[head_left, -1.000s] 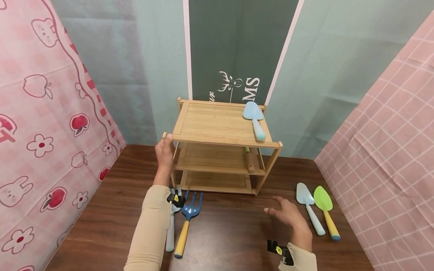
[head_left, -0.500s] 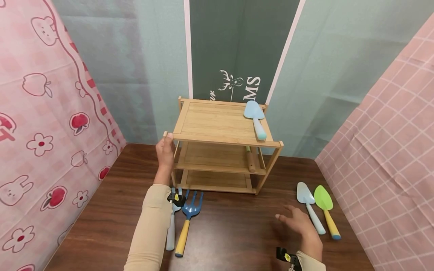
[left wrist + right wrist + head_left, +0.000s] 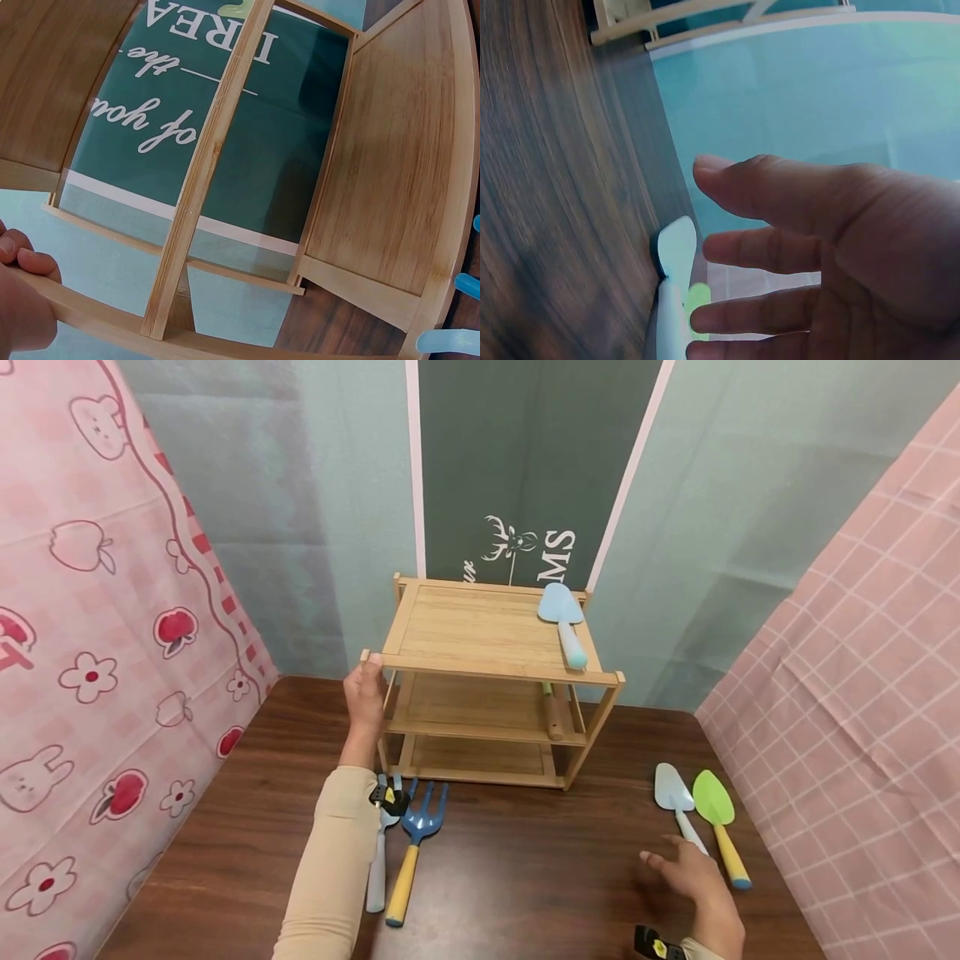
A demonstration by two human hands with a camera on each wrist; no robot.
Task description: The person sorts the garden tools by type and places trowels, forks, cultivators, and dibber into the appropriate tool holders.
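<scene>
Pale wood is filling my left hand (image 3: 364,695) in the head view: I am gripping the near left corner of the rack (image 3: 472,622) on the table (image 3: 517,860). My right hand (image 3: 693,870) is hovering near a pale blue trowel (image 3: 673,789), a green trowel (image 3: 714,799) lying beside it. In the left-wrist view I am clasping the rack's rail (image 3: 105,319). In the right-wrist view my empty fingers (image 3: 765,251) are standing wide.

Reads “MS” (image 3: 557,557) sideways, beside a deer-head emblem (image 3: 512,539), on the dark green curtain panel (image 3: 525,443) at upper centre; in left wrist view, upper left, upside down, “REA” (image 3: 196,25), “the” (image 3: 154,61), “of you” (image 3: 142,126).
</scene>
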